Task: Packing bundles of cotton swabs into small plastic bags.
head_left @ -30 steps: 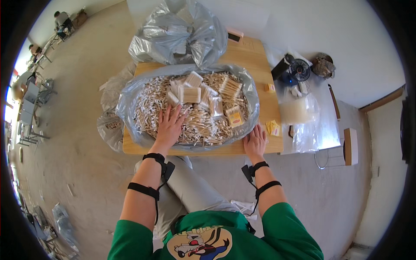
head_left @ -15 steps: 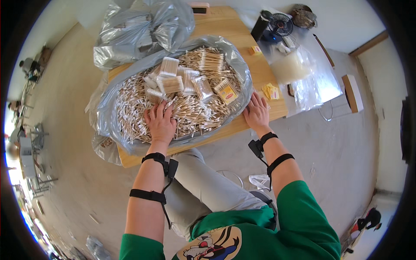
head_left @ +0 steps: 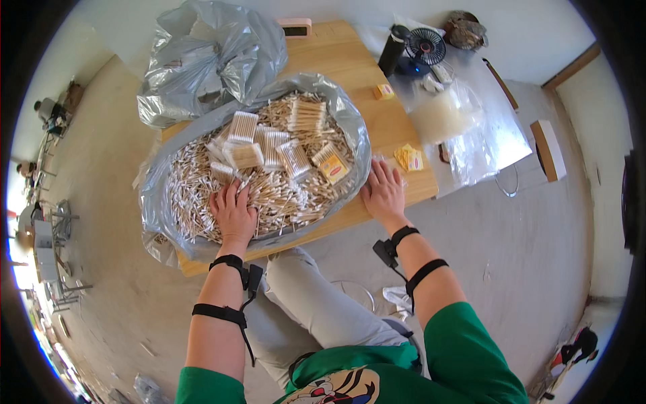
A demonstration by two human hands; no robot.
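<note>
A wide basin lined with a grey plastic bag [head_left: 360, 128] holds a heap of loose cotton swabs [head_left: 192, 185]. On the heap lie several clear packs of swabs [head_left: 243, 126], and one pack with a yellow label [head_left: 331, 166] sits at the right. My left hand [head_left: 234, 217] rests on the loose swabs at the near side, fingers apart; its fingertips are partly among them. Beside the basin's right rim, my right hand [head_left: 385, 198] lies palm down on the table with fingers stretched out. Some clear plastic shows by its fingertips.
On the wooden table [head_left: 330, 50] are yellow cards [head_left: 408, 158], a small yellow box [head_left: 383, 91] and a pink-framed device [head_left: 295, 27]. A bulging grey bag [head_left: 208, 64] stands behind the basin. A side table at right carries a black bottle [head_left: 393, 50], a fan [head_left: 426, 47] and plastic bags [head_left: 464, 135].
The whole view has shifted, so the table and basin appear a little lower and further left. Both hands keep nearly the same places relative to the basin.
</note>
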